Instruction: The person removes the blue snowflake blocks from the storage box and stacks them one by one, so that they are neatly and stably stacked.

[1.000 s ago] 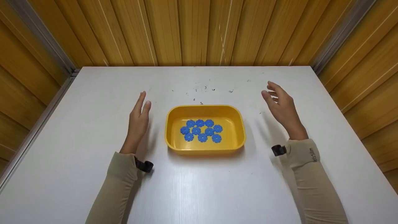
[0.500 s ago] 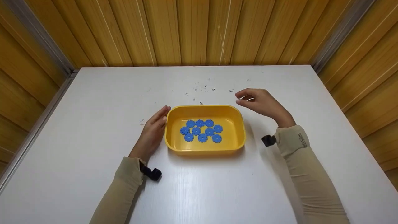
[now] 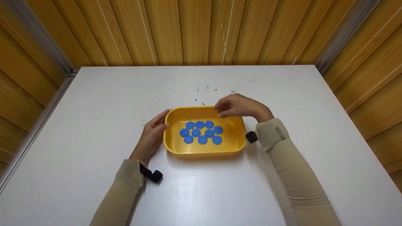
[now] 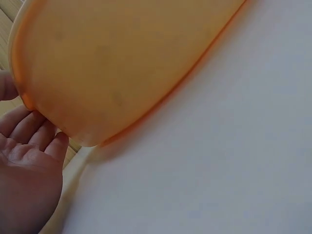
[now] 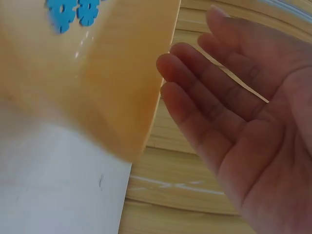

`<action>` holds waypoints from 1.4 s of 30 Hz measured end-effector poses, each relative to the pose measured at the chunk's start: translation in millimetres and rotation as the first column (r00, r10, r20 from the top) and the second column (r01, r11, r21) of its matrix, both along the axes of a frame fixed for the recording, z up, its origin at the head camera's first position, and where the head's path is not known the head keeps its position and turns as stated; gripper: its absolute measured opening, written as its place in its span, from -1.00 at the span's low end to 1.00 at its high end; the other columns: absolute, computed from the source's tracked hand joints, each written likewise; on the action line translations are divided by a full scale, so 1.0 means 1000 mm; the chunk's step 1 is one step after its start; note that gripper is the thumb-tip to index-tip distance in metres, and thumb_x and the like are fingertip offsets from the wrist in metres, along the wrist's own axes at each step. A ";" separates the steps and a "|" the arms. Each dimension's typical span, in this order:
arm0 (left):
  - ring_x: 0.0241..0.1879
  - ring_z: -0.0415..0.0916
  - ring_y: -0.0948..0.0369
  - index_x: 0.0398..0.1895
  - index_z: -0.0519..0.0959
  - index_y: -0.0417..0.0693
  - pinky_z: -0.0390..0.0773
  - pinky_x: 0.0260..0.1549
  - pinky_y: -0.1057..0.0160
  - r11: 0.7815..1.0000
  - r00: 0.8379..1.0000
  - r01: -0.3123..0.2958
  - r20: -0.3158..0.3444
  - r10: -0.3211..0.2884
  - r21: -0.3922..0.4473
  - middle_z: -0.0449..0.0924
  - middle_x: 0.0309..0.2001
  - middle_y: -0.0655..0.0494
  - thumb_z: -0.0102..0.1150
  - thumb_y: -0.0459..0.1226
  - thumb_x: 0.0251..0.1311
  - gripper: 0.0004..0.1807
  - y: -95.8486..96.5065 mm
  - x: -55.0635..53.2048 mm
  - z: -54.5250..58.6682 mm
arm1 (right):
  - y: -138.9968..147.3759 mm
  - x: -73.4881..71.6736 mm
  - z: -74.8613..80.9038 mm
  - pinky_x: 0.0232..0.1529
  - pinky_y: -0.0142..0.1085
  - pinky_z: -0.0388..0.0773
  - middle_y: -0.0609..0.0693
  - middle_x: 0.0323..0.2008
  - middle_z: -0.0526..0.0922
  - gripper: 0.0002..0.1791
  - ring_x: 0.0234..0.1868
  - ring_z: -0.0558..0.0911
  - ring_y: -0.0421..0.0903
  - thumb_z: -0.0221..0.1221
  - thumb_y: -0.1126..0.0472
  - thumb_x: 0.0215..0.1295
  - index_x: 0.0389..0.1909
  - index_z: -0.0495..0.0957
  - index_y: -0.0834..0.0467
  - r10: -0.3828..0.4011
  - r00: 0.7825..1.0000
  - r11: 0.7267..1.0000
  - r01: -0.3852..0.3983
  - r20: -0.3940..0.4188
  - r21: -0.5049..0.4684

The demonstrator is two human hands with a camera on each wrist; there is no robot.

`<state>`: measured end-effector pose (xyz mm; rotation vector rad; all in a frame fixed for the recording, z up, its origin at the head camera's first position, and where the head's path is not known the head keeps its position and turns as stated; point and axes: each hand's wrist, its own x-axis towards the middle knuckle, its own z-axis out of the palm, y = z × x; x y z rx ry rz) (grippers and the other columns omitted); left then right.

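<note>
A yellow plastic tray [image 3: 205, 153], rounded at its corners, stands on the white table. On its floor lie several blue notched plastic discs [image 3: 202, 140], bunched left of the middle. My left hand [image 3: 151, 135] holds the tray's left end, thumb at the rim and fingers along the outer wall. In the left wrist view, that hand's fingertips [image 4: 58, 139] meet the tray's wall [image 4: 112, 68]. Over the far right part of the tray is my right hand [image 3: 241, 107], its fingers loosely bent and nothing between them. The right wrist view shows its bare palm [image 5: 273, 146].
The white table [image 3: 94, 103] has small dark scuff marks behind the tray. Wood-patterned panels [image 3: 194, 31] rise at the back and both sides. Each wrist wears a black camera [image 3: 154, 175].
My left hand has moved right and taken hold of the tray's left end. My right hand has come leftward over the far rim. The tray has shifted slightly left.
</note>
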<state>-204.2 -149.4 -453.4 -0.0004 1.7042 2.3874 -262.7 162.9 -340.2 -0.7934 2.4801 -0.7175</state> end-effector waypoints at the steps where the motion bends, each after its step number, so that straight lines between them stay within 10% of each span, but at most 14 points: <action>1: 0.42 0.18 0.27 0.44 0.23 -0.02 0.32 0.31 0.34 1.000 1.000 0.002 -0.005 -0.002 0.004 0.20 0.45 0.19 -0.01 -0.44 0.28 -0.37 -0.001 0.001 0.000 | -0.005 0.000 -0.001 0.09 -0.15 0.58 0.06 -0.05 0.68 -0.61 -0.02 0.62 -0.03 0.24 0.14 0.25 0.08 0.57 0.20 0.014 1.000 1.000 -0.014 0.003 0.012; 22: 0.46 0.10 0.24 0.44 0.20 -0.10 0.25 0.35 0.31 0.998 0.997 0.031 -0.066 -0.027 0.055 0.15 0.47 0.12 -0.02 -0.44 0.30 -0.38 -0.002 -0.001 -0.004 | -0.059 0.000 -0.033 -0.13 -0.32 0.61 -0.05 -0.22 0.69 -0.74 -0.25 0.57 -0.12 0.33 0.27 0.12 -0.12 0.68 0.09 0.172 0.975 0.968 -0.194 0.139 0.160; 42: 0.45 0.12 0.27 0.43 0.23 -0.09 0.24 0.36 0.32 0.999 0.998 0.022 -0.061 -0.020 0.039 0.19 0.46 0.13 -0.04 -0.43 0.31 -0.41 -0.001 0.000 -0.004 | -0.076 0.013 -0.048 -0.43 -0.39 0.35 -0.09 -0.48 0.47 -0.79 -0.41 0.42 -0.15 0.40 0.29 0.01 -0.37 0.55 0.14 0.115 0.986 0.958 -0.143 0.123 0.250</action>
